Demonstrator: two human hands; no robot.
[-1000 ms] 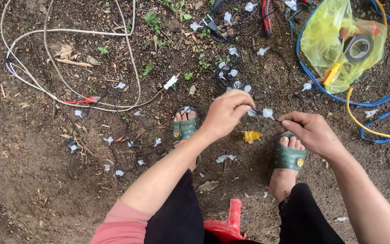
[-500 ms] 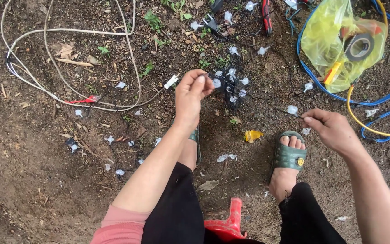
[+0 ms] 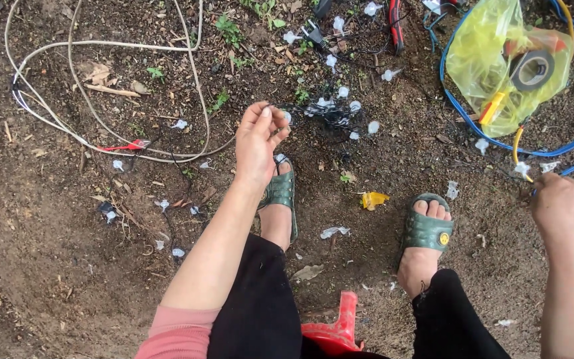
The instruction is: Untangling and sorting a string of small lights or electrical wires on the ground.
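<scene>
I'm sitting over bare dirt (image 3: pixel 48 266) outdoors, twigs and a few weeds scattered on it, green sandals on both feet, a red stool (image 3: pixel 330 329) showing between my knees. A white cable (image 3: pixel 68 133) is looping at far left; blue cables (image 3: pixel 499 143) are running at far right.

The yellow bag (image 3: pixel 493 60) at far right is lying open-ish, holding a roll of black tape (image 3: pixel 531 70) and some yellow and red bits I can't make out.

My left hand (image 3: pixel 258 141) is pinching a thin dark wire (image 3: pixel 320 113), fingertips narrow and closed on it; the wire is leading right into a tangle strung with small white bulbs (image 3: pixel 343 92). My right hand (image 3: pixel 565 207) is curling closed at the near right edge around a thin wire there; what exactly is in it I can't tell.

Since a second ago my hands are pulling apart: they were meeting over my feet, now left is stretching farther out, right is swinging out right.
</scene>
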